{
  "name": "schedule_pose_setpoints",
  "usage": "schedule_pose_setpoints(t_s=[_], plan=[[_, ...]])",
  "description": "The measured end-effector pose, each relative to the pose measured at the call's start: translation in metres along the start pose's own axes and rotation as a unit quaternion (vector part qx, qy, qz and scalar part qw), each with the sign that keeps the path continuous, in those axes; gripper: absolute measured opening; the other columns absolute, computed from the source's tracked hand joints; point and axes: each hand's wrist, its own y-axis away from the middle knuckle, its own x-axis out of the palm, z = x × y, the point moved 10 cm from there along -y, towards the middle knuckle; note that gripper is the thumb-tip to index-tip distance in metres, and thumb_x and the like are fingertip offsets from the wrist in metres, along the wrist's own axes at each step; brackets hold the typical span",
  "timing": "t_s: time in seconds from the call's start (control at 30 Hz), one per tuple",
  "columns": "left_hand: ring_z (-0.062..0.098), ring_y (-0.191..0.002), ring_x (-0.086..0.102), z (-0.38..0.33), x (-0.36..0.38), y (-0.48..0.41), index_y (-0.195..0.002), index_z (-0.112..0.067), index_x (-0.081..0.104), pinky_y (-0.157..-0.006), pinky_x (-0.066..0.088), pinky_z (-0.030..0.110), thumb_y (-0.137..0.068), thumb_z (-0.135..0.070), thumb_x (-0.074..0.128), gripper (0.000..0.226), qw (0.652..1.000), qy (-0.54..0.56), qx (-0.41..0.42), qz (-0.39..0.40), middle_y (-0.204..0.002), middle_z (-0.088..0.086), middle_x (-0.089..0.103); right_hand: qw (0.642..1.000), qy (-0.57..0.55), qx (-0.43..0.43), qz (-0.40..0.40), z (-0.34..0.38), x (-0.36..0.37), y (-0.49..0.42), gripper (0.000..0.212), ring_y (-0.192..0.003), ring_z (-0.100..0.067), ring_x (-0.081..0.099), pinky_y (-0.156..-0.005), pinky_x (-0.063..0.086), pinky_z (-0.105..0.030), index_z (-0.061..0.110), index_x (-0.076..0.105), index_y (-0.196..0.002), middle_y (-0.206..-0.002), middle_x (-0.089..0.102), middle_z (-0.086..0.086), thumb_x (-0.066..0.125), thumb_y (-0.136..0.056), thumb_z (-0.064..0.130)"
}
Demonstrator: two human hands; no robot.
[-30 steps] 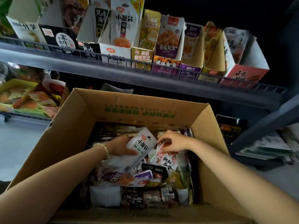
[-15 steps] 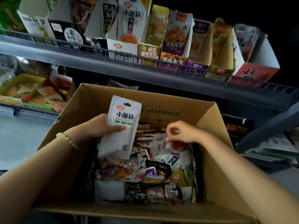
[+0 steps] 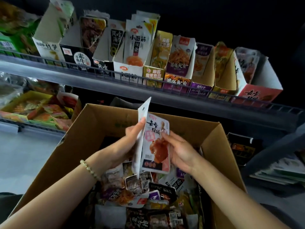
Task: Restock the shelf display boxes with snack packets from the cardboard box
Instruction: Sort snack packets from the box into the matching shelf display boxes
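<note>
Head view: left hand point(image 3: 130, 146) grips an edge-on white packet point(image 3: 143, 109), right hand point(image 3: 179, 152) at its three o'clock holds a red-and-white snack packet point(image 3: 156, 146), above the cardboard box point(image 3: 99, 123).

shelf point(image 3: 115, 91): grey metal | front rail point(image 3: 165, 82): wire | pale surface point(image 3: 24, 154) lower left, probably floor | background above: dark

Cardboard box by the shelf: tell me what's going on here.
A person is restocking snacks. The left hand grips a white packet, seen edge-on, and the right hand holds a pink-trimmed packet beside it, both over the open cardboard box of mixed packets. Neither has gone into the display boxes on the shelf above yet.
</note>
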Motion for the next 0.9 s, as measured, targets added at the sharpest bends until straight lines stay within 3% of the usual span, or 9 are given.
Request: schedule_pose_setpoints(t_s=[0.1,0.2,0.3,0.4,0.47,0.53,0.7,0.8,0.9], plan=[[0.022,-0.113,0.064,-0.006,0.020,0.010,-0.125,-0.033,0.057,-0.104,0.042,0.044,-0.069,-0.087,0.030,0.082,0.996,0.048,-0.001,0.070,-0.123,0.002,0.067,0.999,0.006,-0.016,-0.041,-0.004,-0.004,-0.002,0.027,-0.099,-0.024,0.064,-0.094,0.050,-0.042,0.013,0.056,-0.123,-0.112,0.067,-0.012,0.044,-0.099,0.014],[0.021,-0.108,0.066,-0.014,0.023,0.024,-0.118,-0.033,0.059,-0.091,0.053,0.037,-0.065,-0.084,0.039,0.076,0.992,0.071,0.003,0.104,-0.117,0.001,0.070,0.996,0.006,-0.039,-0.078,0.002,-0.013,-0.003,0.035,-0.118,-0.030,0.057,-0.106,0.041,-0.050,0.013,0.052,-0.131,-0.125,0.063,-0.014,0.049,-0.096,0.015],[0.019,-0.092,0.072,-0.015,0.018,0.021,-0.112,-0.023,0.065,-0.079,0.056,0.032,-0.075,-0.057,0.065,0.051,0.997,0.036,0.002,0.071,-0.103,0.003,0.075,0.995,0.018,-0.046,-0.087,0.005,-0.014,-0.002,0.031,-0.115,-0.028,0.059,-0.103,0.044,-0.049,0.014,0.055,-0.126,-0.121,0.065,-0.012,0.050,-0.096,0.015],[0.024,-0.081,0.073,-0.016,0.001,0.013,-0.109,-0.012,0.066,-0.082,0.054,0.040,-0.088,-0.028,0.061,0.027,0.999,0.029,-0.004,-0.017,-0.097,0.011,0.075,0.990,0.041,-0.072,-0.118,0.017,-0.023,0.000,0.029,-0.109,-0.020,0.062,-0.098,0.048,-0.044,0.015,0.057,-0.124,-0.124,0.064,-0.009,0.053,-0.095,0.018],[0.026,-0.083,0.073,-0.020,-0.003,0.009,-0.108,-0.011,0.067,-0.084,0.055,0.043,-0.091,-0.027,0.060,0.025,0.999,0.017,0.005,-0.038,-0.098,0.012,0.075,0.986,0.056,-0.090,-0.130,0.032,-0.028,0.003,0.016,-0.094,-0.010,0.064,-0.081,0.053,-0.030,0.023,0.062,-0.109,-0.110,0.069,0.001,0.053,-0.096,0.019],[0.029,-0.087,0.073,-0.029,0.000,0.005,-0.110,-0.010,0.067,-0.082,0.056,0.042,-0.090,-0.026,0.061,0.026,0.999,0.017,0.022,-0.041,-0.100,0.013,0.074,0.985,0.055,-0.103,-0.130,0.047,-0.034,0.006,0.013,-0.089,-0.007,0.065,-0.076,0.052,-0.025,0.026,0.063,-0.100,-0.098,0.071,0.006,0.054,-0.096,0.018],[0.027,-0.090,0.073,-0.067,0.026,-0.002,-0.112,-0.013,0.066,-0.075,0.059,0.038,-0.083,-0.023,0.068,0.031,0.996,0.016,0.088,-0.028,-0.100,0.009,0.075,0.979,0.017,-0.134,-0.152,0.075,-0.049,0.018,0.017,-0.107,-0.025,0.066,-0.098,0.049,-0.045,0.014,0.067,-0.105,-0.107,0.072,-0.008,0.060,-0.090,0.018],[0.024,-0.089,0.073,-0.089,0.045,-0.008,-0.111,-0.012,0.067,-0.073,0.060,0.035,-0.082,-0.017,0.070,0.029,0.993,0.001,0.118,-0.029,-0.101,0.007,0.075,0.976,0.008,-0.148,-0.161,0.096,-0.062,0.031,0.024,-0.102,-0.023,0.068,-0.094,0.052,-0.043,0.011,0.066,-0.109,-0.110,0.071,-0.010,0.060,-0.090,0.024],[0.026,-0.086,0.073,-0.113,0.065,-0.015,-0.106,-0.011,0.068,-0.068,0.060,0.034,-0.082,-0.015,0.068,0.024,0.991,0.004,0.135,-0.020,-0.100,0.011,0.074,0.980,0.026,-0.146,-0.136,0.125,-0.076,0.045,0.048,-0.106,-0.029,0.066,-0.097,0.049,-0.046,0.013,0.064,-0.120,-0.113,0.070,-0.011,0.061,-0.082,0.042]])
